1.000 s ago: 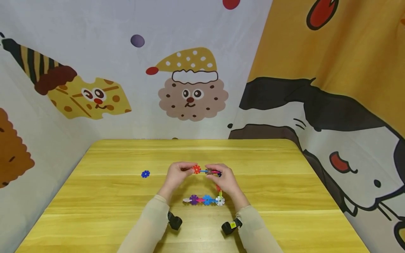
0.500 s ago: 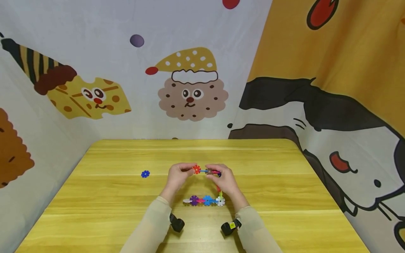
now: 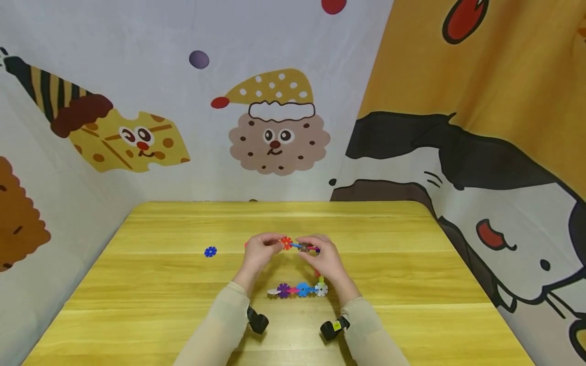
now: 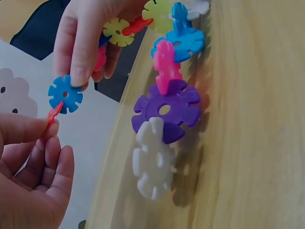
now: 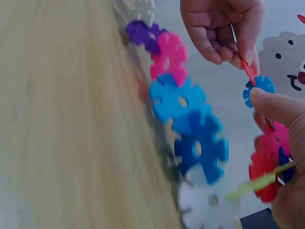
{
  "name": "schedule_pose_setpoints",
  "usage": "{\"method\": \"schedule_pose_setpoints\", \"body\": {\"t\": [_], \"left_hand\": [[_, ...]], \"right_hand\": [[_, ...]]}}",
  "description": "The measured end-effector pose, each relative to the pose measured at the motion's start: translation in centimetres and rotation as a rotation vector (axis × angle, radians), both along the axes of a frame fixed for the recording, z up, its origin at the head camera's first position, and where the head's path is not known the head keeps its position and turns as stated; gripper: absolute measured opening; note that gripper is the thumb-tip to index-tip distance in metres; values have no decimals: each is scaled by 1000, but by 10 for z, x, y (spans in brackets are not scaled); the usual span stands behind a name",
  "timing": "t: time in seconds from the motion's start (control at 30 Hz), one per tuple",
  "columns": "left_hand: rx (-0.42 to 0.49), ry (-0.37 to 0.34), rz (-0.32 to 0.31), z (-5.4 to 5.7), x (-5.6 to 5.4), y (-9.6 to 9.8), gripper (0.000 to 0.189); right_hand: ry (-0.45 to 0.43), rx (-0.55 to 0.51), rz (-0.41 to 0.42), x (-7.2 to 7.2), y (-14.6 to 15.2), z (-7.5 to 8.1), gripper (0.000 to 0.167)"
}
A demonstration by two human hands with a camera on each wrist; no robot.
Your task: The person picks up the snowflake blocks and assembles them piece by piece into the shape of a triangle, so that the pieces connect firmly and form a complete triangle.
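A chain of interlocking notched plastic discs bends over the table. My left hand (image 3: 258, 254) pinches the red disc (image 3: 286, 243) at one end between thumb and fingers. This red disc is slotted into a blue disc (image 4: 65, 94). My right hand (image 3: 326, 259) pinches the chain at that blue disc, partly covering the pieces beyond it. From there the chain runs past a yellow-green disc (image 3: 321, 279) to a white disc (image 3: 321, 290). Its near row continues leftward through blue, pink and purple discs (image 4: 166, 109) to a white end disc (image 4: 153, 160).
A loose dark blue disc (image 3: 210, 251) lies on the wooden table (image 3: 151, 284), left of my hands. A small pinkish-red bit (image 3: 246, 245) shows just behind my left hand. Cartoon-printed cloth (image 3: 279, 188) hangs behind the table.
My left hand and the red disc have shifted slightly right and up. The blue disc beside it now slants, and the near row has moved a little right.
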State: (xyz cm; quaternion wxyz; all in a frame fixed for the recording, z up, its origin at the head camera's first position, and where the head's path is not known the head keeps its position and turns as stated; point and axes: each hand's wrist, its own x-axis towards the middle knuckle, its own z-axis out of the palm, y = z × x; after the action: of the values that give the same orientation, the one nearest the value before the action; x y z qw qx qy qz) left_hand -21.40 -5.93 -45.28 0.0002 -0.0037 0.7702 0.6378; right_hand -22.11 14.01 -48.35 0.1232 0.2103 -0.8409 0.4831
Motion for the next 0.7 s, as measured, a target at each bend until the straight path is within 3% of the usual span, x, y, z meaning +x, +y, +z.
{"method": "schedule_pose_setpoints", "body": {"t": [0.17,0.3,0.5,0.7], "left_hand": [[-17,48,20,1,0,3,19],[-30,83,34,0,1,5,19],[-15,102,28,-4,2,9,21],[-7,86,-17,-9,3,2,28]], "right_hand": [[147,147,-52,-4,-2,3,29],[207,204,-85,-6,-4,3,29],[196,168,-59,-8,-10,5,32],[146,133,-62,-6,-11,5,31]]}}
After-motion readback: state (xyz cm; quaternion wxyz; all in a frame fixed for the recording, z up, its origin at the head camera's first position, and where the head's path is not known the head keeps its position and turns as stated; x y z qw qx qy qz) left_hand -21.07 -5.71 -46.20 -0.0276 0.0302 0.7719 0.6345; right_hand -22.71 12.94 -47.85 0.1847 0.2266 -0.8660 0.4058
